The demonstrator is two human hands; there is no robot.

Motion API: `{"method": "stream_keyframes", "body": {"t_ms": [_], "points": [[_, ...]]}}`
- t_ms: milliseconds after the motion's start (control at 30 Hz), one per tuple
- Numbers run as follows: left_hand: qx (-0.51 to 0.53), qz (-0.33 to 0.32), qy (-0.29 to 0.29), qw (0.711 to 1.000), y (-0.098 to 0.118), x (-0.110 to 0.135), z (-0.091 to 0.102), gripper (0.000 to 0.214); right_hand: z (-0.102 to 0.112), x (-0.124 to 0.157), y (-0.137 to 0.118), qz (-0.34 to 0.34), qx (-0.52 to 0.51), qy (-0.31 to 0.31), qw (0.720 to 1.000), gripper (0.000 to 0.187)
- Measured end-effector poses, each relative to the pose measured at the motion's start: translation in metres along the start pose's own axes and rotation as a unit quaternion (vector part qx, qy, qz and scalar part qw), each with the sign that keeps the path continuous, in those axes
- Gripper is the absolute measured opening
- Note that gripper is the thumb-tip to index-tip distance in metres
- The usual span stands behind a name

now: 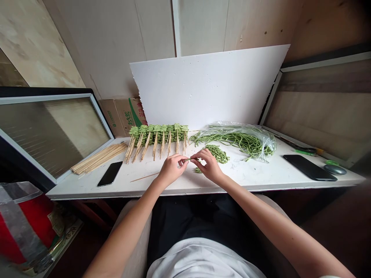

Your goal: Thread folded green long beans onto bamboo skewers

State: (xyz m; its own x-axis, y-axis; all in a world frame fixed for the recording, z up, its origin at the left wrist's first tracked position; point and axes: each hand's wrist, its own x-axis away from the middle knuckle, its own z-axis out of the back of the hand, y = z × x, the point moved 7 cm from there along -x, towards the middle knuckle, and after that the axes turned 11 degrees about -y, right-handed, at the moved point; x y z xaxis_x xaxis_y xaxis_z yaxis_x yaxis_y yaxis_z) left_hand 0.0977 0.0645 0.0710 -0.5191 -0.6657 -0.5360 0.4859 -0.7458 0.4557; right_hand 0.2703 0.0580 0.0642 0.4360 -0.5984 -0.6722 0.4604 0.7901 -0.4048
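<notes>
My left hand (171,168) and my right hand (209,165) meet over the white table (261,175), both pinching a green bean piece on a thin bamboo skewer (191,158) held between them. Just behind my right hand lies a small heap of cut green bean pieces (218,153). One loose skewer (144,177) lies on the table by my left wrist. A row of finished bean skewers (158,137) stands lined up at the back centre.
A bundle of bare bamboo skewers (97,158) and a black phone (110,173) lie at the left. A plastic bag of long green beans (246,139) sits at the right, then another phone (309,167), a mouse (335,169) and scissors (304,150). A white foam board (208,88) leans behind.
</notes>
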Motion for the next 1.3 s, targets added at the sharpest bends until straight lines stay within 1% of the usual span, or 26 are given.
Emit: {"method": "stream_keyframes", "body": {"t_ms": [133, 267, 367, 567, 700, 767, 833, 900, 967, 1067, 1167, 1233, 1300], "points": [[0.002, -0.007, -0.012, 1.0, 0.002, 0.0, -0.001, 0.015, -0.001, 0.0, -0.003, 0.007, 0.003, -0.01, 1.0, 0.019], [0.017, -0.018, -0.055, 0.998, 0.006, 0.0, -0.006, 0.019, -0.002, -0.001, -0.003, 0.016, 0.001, -0.027, 0.999, 0.014], [0.037, -0.023, -0.089, 0.995, 0.006, 0.0, -0.01, 0.019, -0.003, -0.001, -0.001, 0.025, -0.003, -0.046, 0.999, 0.016], [0.097, 0.007, -0.157, 0.983, -0.002, 0.002, -0.021, 0.019, -0.007, -0.003, 0.001, 0.028, -0.031, -0.109, 0.993, 0.018], [0.127, 0.018, -0.192, 0.973, -0.008, 0.004, -0.023, 0.023, -0.003, -0.005, 0.004, 0.009, -0.085, -0.148, 0.985, 0.018], [0.146, 0.032, -0.19, 0.97, -0.017, 0.004, -0.022, 0.027, 0.004, -0.006, 0.011, -0.014, -0.105, -0.136, 0.985, 0.017], [0.193, 0.06, -0.168, 0.965, -0.029, 0.003, -0.02, 0.032, 0.012, -0.005, 0.019, -0.035, -0.096, -0.11, 0.989, 0.018], [0.266, 0.093, -0.138, 0.95, -0.041, 0.002, -0.02, 0.038, 0.013, -0.004, 0.028, -0.048, -0.051, -0.1, 0.992, 0.024], [0.335, 0.119, -0.117, 0.927, -0.047, 0.002, -0.021, 0.044, 0.008, 0.0, 0.038, -0.064, 0.016, -0.107, 0.992, 0.028], [0.39, 0.132, -0.111, 0.904, -0.042, 0.001, -0.024, 0.046, -0.007, 0.009, 0.053, -0.093, 0.095, -0.124, 0.983, 0.024], [0.415, 0.135, -0.11, 0.893, -0.033, 0.0, -0.025, 0.046, -0.019, 0.017, 0.061, -0.099, 0.118, -0.148, 0.977, 0.021], [0.426, 0.135, -0.102, 0.889, -0.031, -0.001, -0.025, 0.046, -0.021, 0.018, 0.061, -0.095, 0.12, -0.146, 0.977, 0.026], [0.424, 0.133, -0.079, 0.892, -0.032, -0.002, -0.023, 0.046, -0.017, 0.016, 0.056, -0.087, 0.112, -0.133, 0.981, 0.03]]}}
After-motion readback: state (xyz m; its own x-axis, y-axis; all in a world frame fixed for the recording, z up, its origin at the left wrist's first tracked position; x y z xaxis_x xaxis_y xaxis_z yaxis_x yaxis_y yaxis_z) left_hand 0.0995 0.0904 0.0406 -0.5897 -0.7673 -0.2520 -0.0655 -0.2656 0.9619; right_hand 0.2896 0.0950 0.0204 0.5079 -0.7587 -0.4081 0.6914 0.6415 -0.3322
